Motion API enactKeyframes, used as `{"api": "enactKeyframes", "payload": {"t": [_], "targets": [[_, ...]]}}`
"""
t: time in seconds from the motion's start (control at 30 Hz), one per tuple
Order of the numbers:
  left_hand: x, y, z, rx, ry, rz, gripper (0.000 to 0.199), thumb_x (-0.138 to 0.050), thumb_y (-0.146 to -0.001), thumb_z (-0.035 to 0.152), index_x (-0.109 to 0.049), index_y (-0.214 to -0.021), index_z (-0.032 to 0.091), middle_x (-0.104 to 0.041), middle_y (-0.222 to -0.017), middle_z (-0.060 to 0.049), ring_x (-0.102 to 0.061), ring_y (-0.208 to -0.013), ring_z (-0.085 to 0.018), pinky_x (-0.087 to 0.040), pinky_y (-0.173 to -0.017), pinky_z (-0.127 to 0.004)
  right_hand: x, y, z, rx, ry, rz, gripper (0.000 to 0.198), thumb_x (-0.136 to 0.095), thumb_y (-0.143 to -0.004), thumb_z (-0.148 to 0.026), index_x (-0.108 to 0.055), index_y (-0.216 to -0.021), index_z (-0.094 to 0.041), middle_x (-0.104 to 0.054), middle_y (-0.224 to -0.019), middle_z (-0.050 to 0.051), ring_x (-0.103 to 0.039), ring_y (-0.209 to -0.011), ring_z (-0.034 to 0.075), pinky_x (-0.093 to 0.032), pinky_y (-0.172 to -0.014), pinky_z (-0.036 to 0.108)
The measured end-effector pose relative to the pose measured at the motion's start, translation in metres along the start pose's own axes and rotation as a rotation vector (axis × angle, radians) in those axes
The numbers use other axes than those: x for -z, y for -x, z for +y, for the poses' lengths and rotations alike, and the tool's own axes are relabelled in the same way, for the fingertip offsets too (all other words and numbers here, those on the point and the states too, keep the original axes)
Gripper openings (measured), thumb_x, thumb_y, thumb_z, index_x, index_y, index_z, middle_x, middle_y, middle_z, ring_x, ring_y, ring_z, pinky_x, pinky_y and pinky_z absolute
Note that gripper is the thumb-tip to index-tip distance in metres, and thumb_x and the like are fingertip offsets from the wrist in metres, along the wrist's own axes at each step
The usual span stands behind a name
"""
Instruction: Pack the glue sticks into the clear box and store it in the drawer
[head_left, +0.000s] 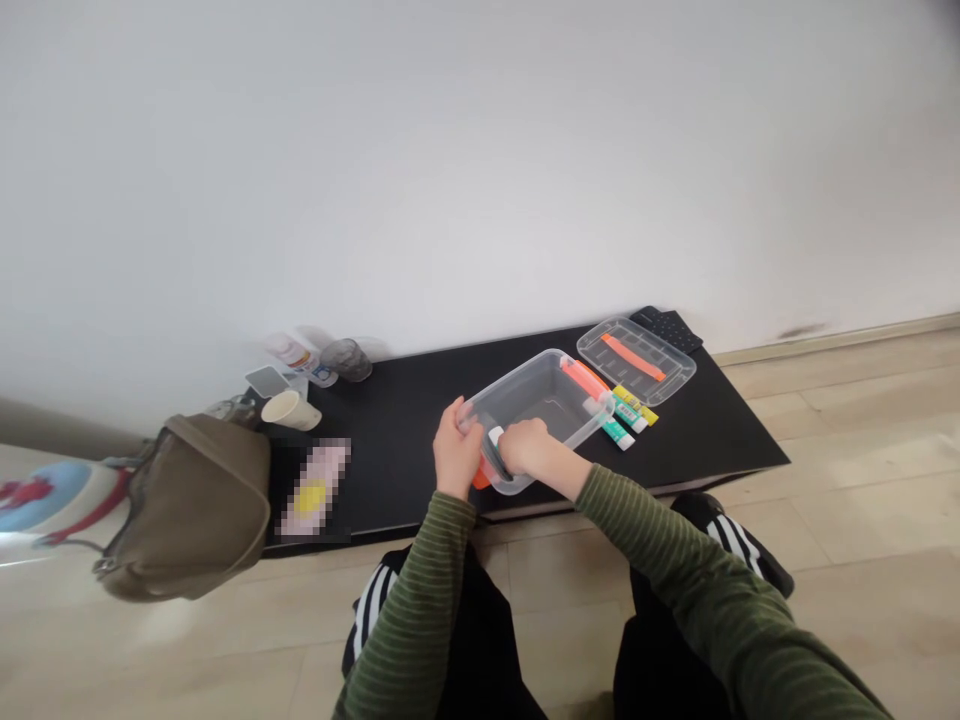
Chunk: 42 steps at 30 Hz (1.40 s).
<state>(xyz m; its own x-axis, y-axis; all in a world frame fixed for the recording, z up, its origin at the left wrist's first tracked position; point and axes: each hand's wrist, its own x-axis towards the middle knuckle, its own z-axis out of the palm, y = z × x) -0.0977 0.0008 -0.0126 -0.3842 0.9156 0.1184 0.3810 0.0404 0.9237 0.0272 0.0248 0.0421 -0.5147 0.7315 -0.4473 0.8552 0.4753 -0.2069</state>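
Observation:
A clear plastic box [517, 395] with orange latches sits without its lid on the black table, slightly tilted in view. My left hand [456, 448] is closed on the box's left rim. My right hand [525, 447] reaches down inside the box, its fingers curled at the left end. By those fingers lies a dark item with a white end [496, 436]; its kind is too small to tell. Right of the box lie a yellow tube [643, 407] and green-and-white tubes [619, 434]. Behind them lies the clear lid [637, 360] with an orange handle.
A dark dotted cloth [671, 328] lies behind the lid. On the left stand a paper cup [291, 411], a white bottle [300, 358] and a grey crumpled-looking cup [346, 359]. A brown bag [199, 510] hangs over the left end of the black table [405, 430]. The wall runs behind.

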Motion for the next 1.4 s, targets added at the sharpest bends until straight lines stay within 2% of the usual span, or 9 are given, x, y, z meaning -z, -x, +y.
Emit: {"api": "enactKeyframes", "payload": {"t": [0.17, 0.37, 0.47, 0.57, 0.73, 0.93, 1.1, 1.23, 1.4], "targets": [[0.002, -0.002, 0.002, -0.009, -0.017, 0.012, 0.053, -0.061, -0.077, 0.013, -0.055, -0.129, 0.017, -0.064, -0.126, -0.012, -0.062, -0.118, -0.023, -0.045, -0.107, -0.041, 0.029, 0.040, 0.021, -0.085, -0.044, 0.247, 0.030, -0.052, -0.091, -0.035, -0.072, -0.107, -0.020, -0.071, -0.107, 0.015, -0.068, -0.100, 0.028, -0.052, -0.079, 0.037], [0.008, -0.002, 0.003, 0.045, 0.026, 0.026, 0.053, -0.062, -0.078, 0.014, -0.054, -0.131, 0.017, -0.065, -0.126, -0.012, -0.063, -0.115, -0.022, -0.046, -0.105, -0.040, 0.052, 0.097, 0.096, -0.361, -0.162, 0.533, 0.033, -0.044, -0.094, -0.041, -0.069, -0.109, -0.026, -0.072, -0.099, 0.007, -0.066, -0.093, 0.022, -0.048, -0.077, 0.031], [0.010, -0.002, 0.002, 0.046, 0.019, 0.045, 0.053, -0.062, -0.078, 0.016, -0.054, -0.130, 0.016, -0.065, -0.126, -0.013, -0.063, -0.115, -0.022, -0.047, -0.105, -0.040, 0.040, 0.103, 0.136, -0.507, -0.182, 0.551, 0.031, -0.045, -0.093, -0.037, -0.070, -0.105, -0.024, -0.071, -0.097, 0.008, -0.065, -0.094, 0.023, -0.046, -0.075, 0.030], [0.012, -0.002, 0.004, 0.032, -0.019, 0.053, 0.052, -0.062, -0.078, 0.017, -0.055, -0.129, 0.016, -0.065, -0.126, -0.012, -0.062, -0.116, -0.023, -0.046, -0.106, -0.040, 0.016, 0.094, 0.160, -0.572, -0.176, 0.435, 0.027, -0.052, -0.089, -0.036, -0.069, -0.105, -0.023, -0.070, -0.104, 0.010, -0.064, -0.099, 0.025, -0.047, -0.077, 0.032], [0.013, -0.002, 0.006, 0.031, -0.041, 0.046, 0.053, -0.061, -0.077, 0.015, -0.055, -0.130, 0.015, -0.065, -0.126, -0.013, -0.063, -0.115, -0.022, -0.046, -0.105, -0.039, -0.019, 0.079, 0.161, -0.527, -0.118, 0.190, 0.033, -0.058, -0.086, -0.042, -0.066, -0.111, -0.021, -0.068, -0.106, 0.013, -0.066, -0.095, 0.026, -0.048, -0.075, 0.034], [0.012, -0.004, -0.001, 0.034, 0.019, 0.017, 0.054, -0.060, -0.078, 0.014, -0.053, -0.131, 0.017, -0.066, -0.124, -0.012, -0.064, -0.113, -0.020, -0.046, -0.105, -0.040, -0.035, 0.079, 0.148, -0.456, -0.035, 0.207, 0.045, -0.063, -0.086, -0.034, -0.058, -0.129, -0.021, -0.064, -0.116, 0.018, -0.063, -0.104, 0.027, -0.046, -0.078, 0.032], [0.013, -0.004, 0.003, 0.048, 0.014, 0.012, 0.054, -0.060, -0.076, 0.012, -0.054, -0.130, 0.015, -0.066, -0.124, -0.013, -0.065, -0.110, -0.021, -0.048, -0.103, -0.039, -0.026, 0.083, 0.153, -0.469, -0.105, 0.221, 0.033, -0.065, -0.079, -0.032, -0.068, -0.109, -0.017, -0.069, -0.100, 0.015, -0.066, -0.090, 0.025, -0.043, -0.067, 0.028], [0.012, -0.003, 0.001, 0.037, 0.006, 0.014, 0.055, -0.060, -0.076, 0.012, -0.054, -0.130, 0.017, -0.067, -0.123, -0.012, -0.065, -0.111, -0.020, -0.048, -0.103, -0.038, -0.003, 0.099, 0.169, -0.495, -0.178, 0.355, 0.029, -0.061, -0.079, -0.044, -0.069, -0.079, -0.015, -0.068, -0.078, 0.010, -0.065, -0.075, 0.021, -0.038, -0.060, 0.027], [0.008, 0.000, 0.000, 0.018, 0.005, 0.007, 0.054, -0.058, -0.078, 0.013, -0.053, -0.131, 0.018, -0.067, -0.123, -0.011, -0.066, -0.109, -0.020, -0.047, -0.104, -0.039, 0.023, 0.118, 0.160, -0.475, -0.284, 0.651, 0.033, -0.056, -0.082, -0.049, -0.066, -0.076, -0.018, -0.067, -0.072, 0.005, -0.062, -0.071, 0.018, -0.036, -0.059, 0.025]]}}
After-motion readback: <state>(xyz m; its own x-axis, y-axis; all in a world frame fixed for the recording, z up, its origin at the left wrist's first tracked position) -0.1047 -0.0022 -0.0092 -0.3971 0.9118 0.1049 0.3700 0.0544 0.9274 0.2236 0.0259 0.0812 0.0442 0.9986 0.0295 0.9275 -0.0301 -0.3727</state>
